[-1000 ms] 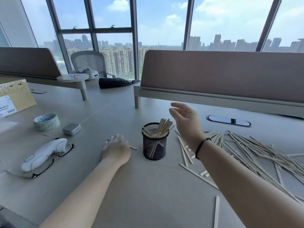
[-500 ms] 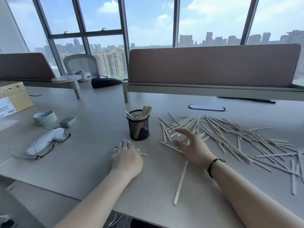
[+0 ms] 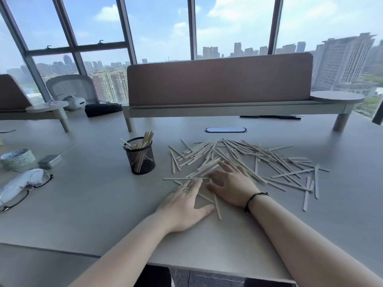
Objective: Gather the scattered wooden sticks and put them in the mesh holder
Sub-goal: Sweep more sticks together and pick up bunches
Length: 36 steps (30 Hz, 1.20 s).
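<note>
A black mesh holder point(image 3: 141, 158) stands upright on the grey desk point(image 3: 93, 204) with several wooden sticks poking out of its top. To its right lies a wide scatter of wooden sticks point(image 3: 255, 160). My left hand point(image 3: 185, 206) lies flat, fingers spread, at the near left edge of the scatter, fingertips on a few sticks. My right hand point(image 3: 232, 185) rests palm down on the sticks just beside it, fingers spread, a black band on the wrist. One loose stick point(image 3: 217, 207) lies between the two hands. Neither hand holds a stick.
At the left sit a roll of patterned tape point(image 3: 17, 158), a small metal tin point(image 3: 49, 161), and glasses with a white device point(image 3: 22, 183). A brown divider panel point(image 3: 219, 79) runs along the back, with a cable port point(image 3: 226, 129) before it. The desk's near edge is close.
My right hand came down from beside the holder onto the stick pile. My left hand slid right to meet it. The view shifted right.
</note>
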Each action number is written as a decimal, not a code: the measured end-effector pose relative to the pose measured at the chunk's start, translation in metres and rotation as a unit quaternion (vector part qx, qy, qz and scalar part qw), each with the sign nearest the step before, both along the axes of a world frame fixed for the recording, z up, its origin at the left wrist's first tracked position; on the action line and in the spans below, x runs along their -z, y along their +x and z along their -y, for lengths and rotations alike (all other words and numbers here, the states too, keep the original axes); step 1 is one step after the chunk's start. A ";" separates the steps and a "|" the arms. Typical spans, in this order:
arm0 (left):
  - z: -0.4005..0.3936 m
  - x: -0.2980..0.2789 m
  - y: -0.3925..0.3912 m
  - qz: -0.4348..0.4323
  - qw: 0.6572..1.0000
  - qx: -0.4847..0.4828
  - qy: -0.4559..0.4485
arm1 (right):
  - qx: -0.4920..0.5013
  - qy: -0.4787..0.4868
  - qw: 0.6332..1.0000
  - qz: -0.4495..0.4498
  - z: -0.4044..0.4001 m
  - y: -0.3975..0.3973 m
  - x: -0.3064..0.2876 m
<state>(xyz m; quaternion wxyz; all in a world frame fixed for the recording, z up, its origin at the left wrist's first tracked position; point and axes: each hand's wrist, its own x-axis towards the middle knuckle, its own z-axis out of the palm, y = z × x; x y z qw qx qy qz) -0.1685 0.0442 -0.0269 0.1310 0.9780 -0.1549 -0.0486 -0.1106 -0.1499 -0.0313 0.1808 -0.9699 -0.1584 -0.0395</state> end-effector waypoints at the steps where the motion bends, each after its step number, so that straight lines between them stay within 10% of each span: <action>1: -0.001 0.002 0.007 0.005 1.000 -0.002 -0.018 | 0.008 -0.001 1.000 0.005 0.003 0.002 0.000; 11: -0.004 0.009 0.075 0.154 0.985 -0.046 -0.063 | 0.091 -0.021 0.995 0.046 0.020 0.028 0.007; 19: 0.001 0.008 0.124 0.074 0.982 -0.175 -0.011 | 0.152 -0.018 0.984 0.087 0.022 0.053 0.010; 36: 0.061 0.004 0.101 0.044 0.999 0.028 -0.008 | 0.178 0.053 0.982 0.037 0.025 0.076 0.004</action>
